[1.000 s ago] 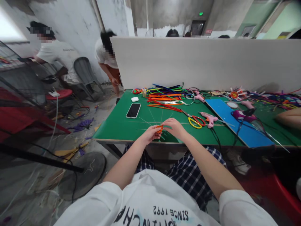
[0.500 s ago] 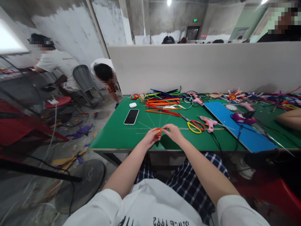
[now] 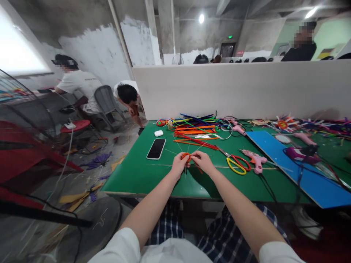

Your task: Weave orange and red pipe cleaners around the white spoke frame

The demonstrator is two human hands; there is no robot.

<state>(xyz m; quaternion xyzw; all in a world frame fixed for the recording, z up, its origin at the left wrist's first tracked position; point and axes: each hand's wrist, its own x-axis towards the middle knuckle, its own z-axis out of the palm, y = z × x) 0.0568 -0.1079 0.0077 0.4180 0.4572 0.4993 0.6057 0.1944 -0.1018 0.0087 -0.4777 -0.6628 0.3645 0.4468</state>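
Above the green table (image 3: pixel 131 179), a small orange coiled piece (image 3: pixel 187 157), apparently pipe cleaner, has several thin straight spokes fanning out from it. My left hand (image 3: pixel 178 165) is closed on its left side, thumb on top. On the other side, my right hand (image 3: pixel 203 162) pinches at the edge of the piece; the fingertips seem to be on the orange strand, whose reddish-orange tail (image 3: pixel 199 168) hangs beneath. Just beyond lie orange pipe cleaners (image 3: pixel 196 130) in a pile. Scissors (image 3: pixel 233 160) with one red and one yellow handle rest to the right.
A phone (image 3: pixel 156 149) and a white earbud case (image 3: pixel 158 133) lie at left. Right of the scissors are a pink glue gun (image 3: pixel 255 159) with a cable and a blue board (image 3: pixel 296 168). A white partition (image 3: pixel 233 91) backs the table. One person (image 3: pixel 127 95) bends down beside it.
The view has tilted up slightly and shifted. Both hands stay on the orange piece, which has turned a little; spokes now point toward me too and the orange tail shows below my right hand.
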